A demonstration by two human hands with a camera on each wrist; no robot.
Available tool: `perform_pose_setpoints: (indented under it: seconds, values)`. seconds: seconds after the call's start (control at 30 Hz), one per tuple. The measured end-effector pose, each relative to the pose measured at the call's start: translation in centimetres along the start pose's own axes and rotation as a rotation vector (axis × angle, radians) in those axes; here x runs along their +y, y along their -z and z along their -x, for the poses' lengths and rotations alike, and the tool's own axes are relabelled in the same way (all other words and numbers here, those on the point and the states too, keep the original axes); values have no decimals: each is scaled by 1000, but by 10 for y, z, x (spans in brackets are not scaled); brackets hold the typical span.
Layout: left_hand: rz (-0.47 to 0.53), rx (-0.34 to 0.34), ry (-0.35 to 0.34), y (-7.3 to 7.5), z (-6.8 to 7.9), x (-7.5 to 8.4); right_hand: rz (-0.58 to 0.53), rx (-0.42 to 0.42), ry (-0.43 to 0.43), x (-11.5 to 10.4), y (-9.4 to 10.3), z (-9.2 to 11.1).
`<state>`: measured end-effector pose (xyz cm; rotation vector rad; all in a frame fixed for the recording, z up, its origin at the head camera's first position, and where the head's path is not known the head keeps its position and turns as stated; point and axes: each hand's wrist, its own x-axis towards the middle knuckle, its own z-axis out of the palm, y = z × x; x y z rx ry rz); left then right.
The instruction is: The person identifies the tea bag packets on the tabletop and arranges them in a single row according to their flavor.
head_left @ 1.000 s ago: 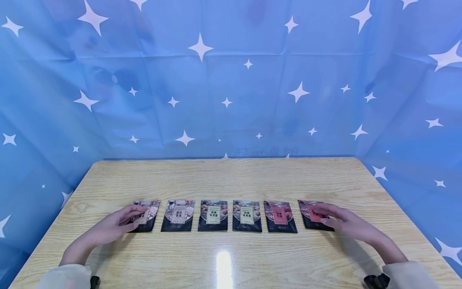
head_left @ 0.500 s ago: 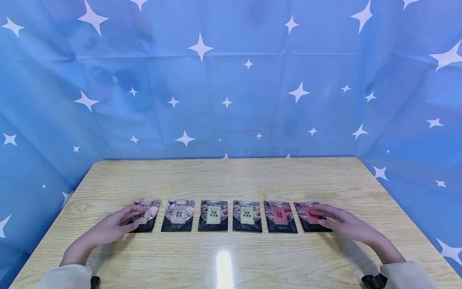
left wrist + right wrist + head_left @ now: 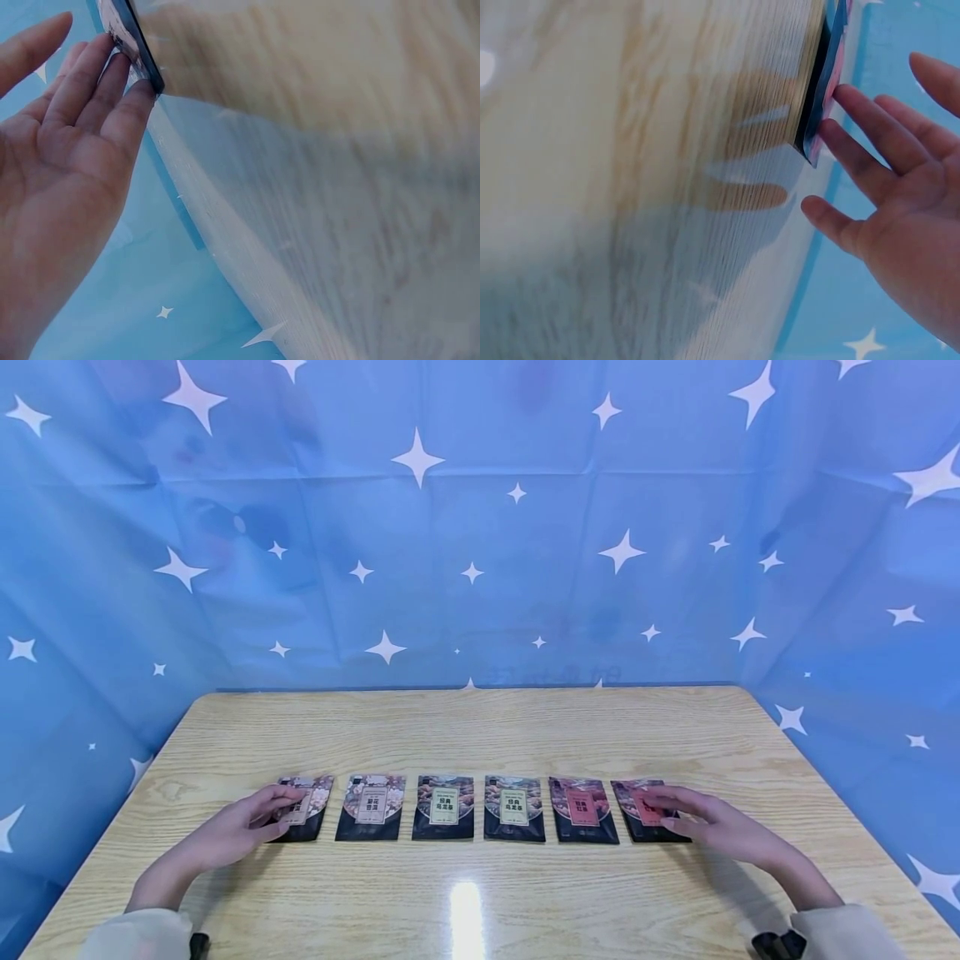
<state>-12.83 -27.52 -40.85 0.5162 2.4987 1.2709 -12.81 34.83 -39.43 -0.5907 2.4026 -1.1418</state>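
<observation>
Several tea packets lie in one row across the wooden table. At the left end, my left hand (image 3: pixel 236 831) rests its fingertips on a packet with a pale floral label (image 3: pixel 320 797); in the left wrist view its fingers (image 3: pixel 82 90) are extended against the packet's face and the thumb stands off. My right hand (image 3: pixel 720 825) touches the red-labelled packet (image 3: pixel 637 810) at the right end. Seen from the right wrist, straight, spread fingers (image 3: pixel 859 161) meet that packet (image 3: pixel 823 82), the thumb apart. Both hands partly cover their packets in the head view.
Between the hands lie another pale floral packet (image 3: pixel 371 808), two green-labelled packets, left (image 3: pixel 443 808) and right (image 3: pixel 513 808), and a second red-labelled packet (image 3: pixel 582 810). Small gaps separate them. A blue star-patterned cloth (image 3: pixel 480 527) hangs behind and beside the table (image 3: pixel 480 727).
My right hand has slid the end red-labelled packet slightly left, closer to its neighbour, and then stayed still. The left hand and the other packets have not visibly moved.
</observation>
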Motion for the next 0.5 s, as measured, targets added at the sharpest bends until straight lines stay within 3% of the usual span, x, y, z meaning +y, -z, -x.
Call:
perform_pose_setpoints:
  seconds: [0.27, 0.5]
  values:
    - [-40, 18, 25, -1, -1, 1, -57, -32, 62, -1, -1, 1]
    - [-78, 46, 43, -2, -2, 5, -78, -38, 58, -2, 0, 0]
